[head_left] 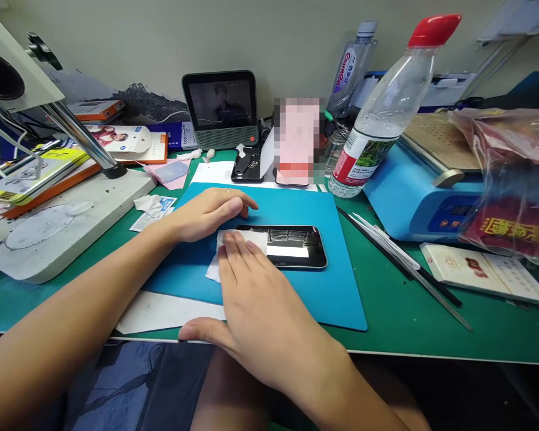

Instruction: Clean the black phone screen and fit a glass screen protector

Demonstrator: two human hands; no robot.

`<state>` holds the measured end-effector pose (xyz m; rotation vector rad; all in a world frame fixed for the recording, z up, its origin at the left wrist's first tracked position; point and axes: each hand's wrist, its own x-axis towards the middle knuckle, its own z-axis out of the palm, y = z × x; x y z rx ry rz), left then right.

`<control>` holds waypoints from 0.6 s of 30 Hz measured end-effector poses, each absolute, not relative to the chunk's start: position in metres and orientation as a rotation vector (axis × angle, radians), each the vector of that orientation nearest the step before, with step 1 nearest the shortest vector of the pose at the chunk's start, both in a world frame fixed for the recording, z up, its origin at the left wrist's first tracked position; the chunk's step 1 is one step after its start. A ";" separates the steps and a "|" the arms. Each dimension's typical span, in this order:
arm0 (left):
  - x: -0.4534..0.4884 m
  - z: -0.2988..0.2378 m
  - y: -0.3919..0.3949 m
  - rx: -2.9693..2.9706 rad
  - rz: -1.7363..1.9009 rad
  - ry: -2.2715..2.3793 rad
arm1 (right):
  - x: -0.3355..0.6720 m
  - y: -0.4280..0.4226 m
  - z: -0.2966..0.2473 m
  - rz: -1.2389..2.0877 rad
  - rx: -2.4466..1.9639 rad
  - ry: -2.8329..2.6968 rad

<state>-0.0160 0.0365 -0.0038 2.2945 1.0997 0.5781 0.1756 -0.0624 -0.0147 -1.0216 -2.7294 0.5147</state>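
A black smartphone (295, 237) lies flat on the blue mat (341, 299), its glossy surface showing reflections of light. Over its left end is a white wipe (251, 239), partly hanging off onto the mat. My right hand (260, 299) presses this wipe down with its fingers straight and close together, the thumb stretched out to the left. Just beyond the phone's upper left corner, my left hand (215, 209) rests on the mat, fingers loosely bent and holding nothing I can see. Wipe and right fingers hide the left part of the phone.
A microscope stand (72, 227) fills the left. At the back stand a smart display (220, 108) and a pink-screened device (299, 137). A red-capped bottle (372, 131) and a blue machine (413, 185) are at right, with tweezers (444, 299) and a white box (485, 272) before them.
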 end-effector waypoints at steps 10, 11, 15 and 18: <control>-0.016 -0.003 0.035 2.347 0.529 1.111 | 0.195 -0.063 -0.015 0.501 -0.900 -2.785; -0.015 -0.001 0.035 2.365 0.521 1.108 | 0.202 -0.063 -0.014 0.497 -0.885 -2.798; -0.009 0.006 0.030 2.427 0.442 1.118 | 0.236 -0.061 -0.013 0.399 -0.948 -2.824; -0.003 0.010 0.025 2.473 0.353 1.131 | 0.261 -0.058 -0.015 0.253 -0.978 -2.804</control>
